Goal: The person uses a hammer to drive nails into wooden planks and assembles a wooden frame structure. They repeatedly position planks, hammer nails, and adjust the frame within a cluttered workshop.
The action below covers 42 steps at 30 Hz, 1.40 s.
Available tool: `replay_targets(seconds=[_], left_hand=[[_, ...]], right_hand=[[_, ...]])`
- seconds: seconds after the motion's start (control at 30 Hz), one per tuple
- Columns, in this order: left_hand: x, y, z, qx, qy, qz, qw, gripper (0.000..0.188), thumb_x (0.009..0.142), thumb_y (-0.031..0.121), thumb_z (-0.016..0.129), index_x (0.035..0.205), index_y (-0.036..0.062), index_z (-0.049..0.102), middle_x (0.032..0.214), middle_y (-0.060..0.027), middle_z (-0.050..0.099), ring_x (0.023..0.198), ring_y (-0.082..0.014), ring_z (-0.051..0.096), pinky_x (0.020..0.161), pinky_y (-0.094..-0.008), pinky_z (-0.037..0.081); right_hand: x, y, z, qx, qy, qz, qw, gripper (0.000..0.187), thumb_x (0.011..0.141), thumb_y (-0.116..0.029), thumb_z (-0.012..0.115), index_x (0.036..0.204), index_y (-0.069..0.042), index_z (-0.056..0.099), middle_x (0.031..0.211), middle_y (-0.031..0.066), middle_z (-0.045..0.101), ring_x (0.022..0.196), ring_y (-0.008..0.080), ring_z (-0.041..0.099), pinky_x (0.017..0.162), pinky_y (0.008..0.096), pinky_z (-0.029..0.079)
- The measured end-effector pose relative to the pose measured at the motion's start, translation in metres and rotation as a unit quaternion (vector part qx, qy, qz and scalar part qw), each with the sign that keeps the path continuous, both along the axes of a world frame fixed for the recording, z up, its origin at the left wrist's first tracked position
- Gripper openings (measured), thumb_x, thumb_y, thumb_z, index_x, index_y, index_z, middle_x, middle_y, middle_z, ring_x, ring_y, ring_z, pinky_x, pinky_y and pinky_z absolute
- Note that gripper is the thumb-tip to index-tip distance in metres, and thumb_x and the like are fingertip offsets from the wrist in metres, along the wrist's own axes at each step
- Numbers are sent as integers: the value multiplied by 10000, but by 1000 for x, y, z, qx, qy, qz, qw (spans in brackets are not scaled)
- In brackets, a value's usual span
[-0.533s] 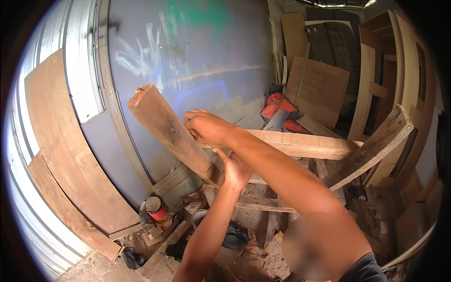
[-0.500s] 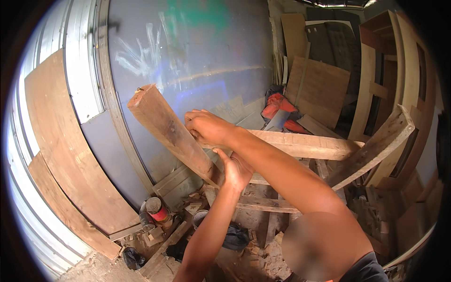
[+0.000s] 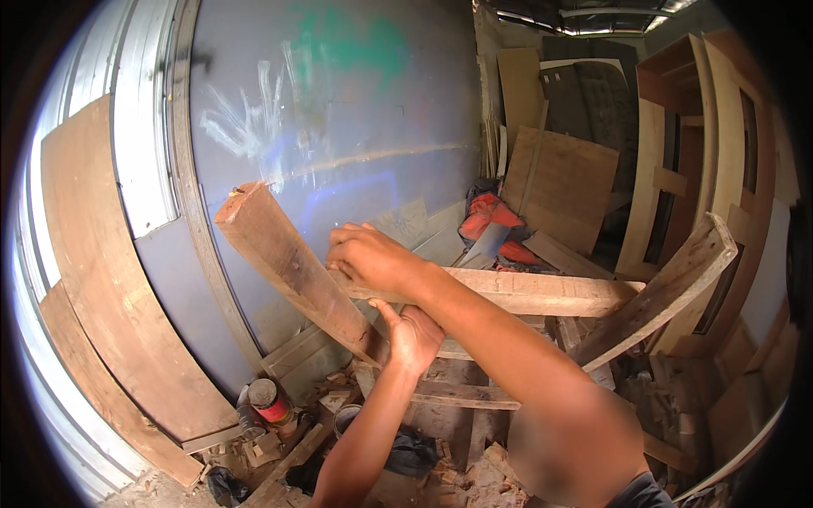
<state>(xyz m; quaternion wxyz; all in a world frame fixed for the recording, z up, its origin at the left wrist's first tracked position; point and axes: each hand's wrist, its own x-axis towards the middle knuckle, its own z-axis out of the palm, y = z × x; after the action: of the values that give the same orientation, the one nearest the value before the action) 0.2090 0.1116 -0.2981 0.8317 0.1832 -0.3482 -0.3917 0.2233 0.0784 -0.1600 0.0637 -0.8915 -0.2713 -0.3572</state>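
Note:
A rough wooden frame stands in front of me, with a thick upright post (image 3: 292,271) on its left and another post (image 3: 656,292) on its right. A wooden rail (image 3: 517,292) joins the two. My right arm crosses over the rail, and my right hand (image 3: 368,256) is closed at the rail's left end, against the left post. Its curled fingers hide whatever lies inside them. Just below, my left hand (image 3: 411,337) is against the rail's underside with the thumb up. Its fingers curl there, partly hidden behind the right forearm.
Lower rails (image 3: 466,395) cross the frame beneath my arms. A red-banded can (image 3: 269,402) stands among wood scraps and black plastic at the lower left. Plywood sheets (image 3: 93,254) lean at left; a wooden cabinet frame (image 3: 648,186) stands at right. A grey painted panel (image 3: 356,110) rises behind.
The whole scene sits slightly lower and further left in the picture. Both hands keep their places by the left post and the rail, with little other movement.

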Motion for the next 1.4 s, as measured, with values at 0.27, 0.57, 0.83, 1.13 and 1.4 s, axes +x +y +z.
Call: replay_targets(seconds=[0.27,0.57,0.83,1.13,1.4], left_hand=[[-2,9,5,-5,42,18,999,1156,724,906,147,1521,70,88,1577,-102,136,1454,-259,136,1164,-522,143],[2,6,-1,-4,64,1,998,1137,745,889,173,1517,59,95,1560,-108,206,1449,-288,150,1170,-545,121],[7,5,-2,2,1,-2,1000,1209,683,934,112,1520,64,56,1581,-104,116,1452,-258,121,1145,-549,169],[-3,6,5,-5,16,15,1000,1193,690,929,106,1522,75,53,1576,-101,132,1450,-265,137,1141,-569,162],[10,4,-5,7,10,-8,1000,1180,695,924,105,1521,82,70,1563,-95,152,1442,-271,156,1144,-558,183]], right_hand=[[-10,-22,4,2,20,6,1000,88,837,-78,620,871,-88,701,929,60,592,971,248,541,885,395,423],[-6,-1,-1,-13,17,39,999,82,836,-71,628,886,-59,692,917,80,591,963,273,541,885,406,435],[5,-5,2,-9,-18,36,999,74,825,-52,634,884,-34,673,880,98,578,907,280,547,821,406,447],[-10,-17,16,-49,26,48,997,84,822,-35,616,851,-59,691,859,76,583,906,273,557,829,402,456],[11,-1,4,-45,1,44,998,113,815,-33,643,914,-47,695,885,82,601,919,275,563,841,402,439]])
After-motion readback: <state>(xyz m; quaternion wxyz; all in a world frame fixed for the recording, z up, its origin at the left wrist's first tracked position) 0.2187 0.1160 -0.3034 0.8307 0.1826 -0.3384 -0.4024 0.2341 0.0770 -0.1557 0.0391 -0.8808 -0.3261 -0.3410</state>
